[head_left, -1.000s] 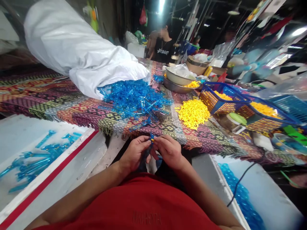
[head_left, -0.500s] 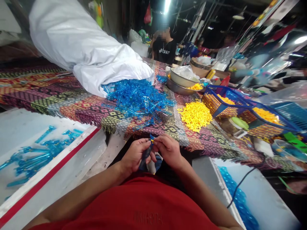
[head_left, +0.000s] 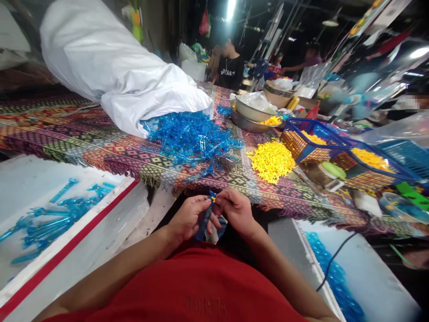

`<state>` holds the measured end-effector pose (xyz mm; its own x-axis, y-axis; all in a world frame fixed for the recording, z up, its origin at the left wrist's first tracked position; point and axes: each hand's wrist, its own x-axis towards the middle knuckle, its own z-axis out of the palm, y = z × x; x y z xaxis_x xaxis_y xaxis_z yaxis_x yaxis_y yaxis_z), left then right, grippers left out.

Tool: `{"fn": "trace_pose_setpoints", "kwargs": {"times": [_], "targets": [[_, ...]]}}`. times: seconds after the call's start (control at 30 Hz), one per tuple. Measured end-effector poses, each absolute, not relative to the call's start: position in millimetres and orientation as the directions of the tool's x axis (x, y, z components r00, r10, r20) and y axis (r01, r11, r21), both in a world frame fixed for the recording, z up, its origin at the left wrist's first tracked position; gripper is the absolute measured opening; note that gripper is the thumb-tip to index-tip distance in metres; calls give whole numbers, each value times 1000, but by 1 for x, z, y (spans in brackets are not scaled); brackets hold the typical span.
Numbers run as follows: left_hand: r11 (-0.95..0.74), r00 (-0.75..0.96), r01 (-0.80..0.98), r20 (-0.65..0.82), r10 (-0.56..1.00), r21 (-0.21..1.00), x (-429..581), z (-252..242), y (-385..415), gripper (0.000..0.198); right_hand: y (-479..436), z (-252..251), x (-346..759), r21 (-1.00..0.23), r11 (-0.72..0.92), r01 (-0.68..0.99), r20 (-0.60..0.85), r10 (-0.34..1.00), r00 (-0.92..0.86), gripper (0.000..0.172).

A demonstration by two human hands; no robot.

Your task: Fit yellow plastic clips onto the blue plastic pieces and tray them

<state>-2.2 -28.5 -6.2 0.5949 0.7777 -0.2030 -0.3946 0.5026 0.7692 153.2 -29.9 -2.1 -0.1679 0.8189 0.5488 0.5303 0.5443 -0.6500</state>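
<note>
My left hand (head_left: 191, 213) is closed round a translucent blue plastic piece (head_left: 202, 226), a long part hanging down from the fingers toward my lap. At its top, between both sets of fingertips, sits a small yellow plastic piece (head_left: 213, 198). My right hand (head_left: 236, 209) pinches at that yellow piece with thumb and forefinger, its other fingers curled below. Beyond my hands lies a heap of blue plastic parts (head_left: 191, 136), spilling from a white sack (head_left: 134, 76). Right of it is a pile of small yellow pieces (head_left: 272, 162).
A patterned cloth (head_left: 110, 154) with fringe covers the table. Blue baskets (head_left: 313, 154) of yellow pieces and stacked bowls (head_left: 251, 120) stand at right. White foam boxes flank me: the left box (head_left: 110, 219) holds blue pieces, the right box (head_left: 375, 273) blue parts too. A person (head_left: 229, 67) is across the table.
Both hands stay together in front of my body. The right fingertips have shifted slightly off the top of the blue piece, so more of the yellow piece shows. The view has tilted a little.
</note>
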Motion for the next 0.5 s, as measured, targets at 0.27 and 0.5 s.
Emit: {"fn": "trace_pose_setpoints", "kwargs": {"times": [0.27, 0.5], "targets": [[413, 554, -290, -200, 808, 863, 2, -8, -36, 25, -33, -9, 158, -468, 681, 563, 644, 699, -310, 13], [206, 499, -73, -143, 854, 976, -1, 3, -31, 17, -31, -2, 164, -354, 737, 576, 596, 652, -468, 17]]}}
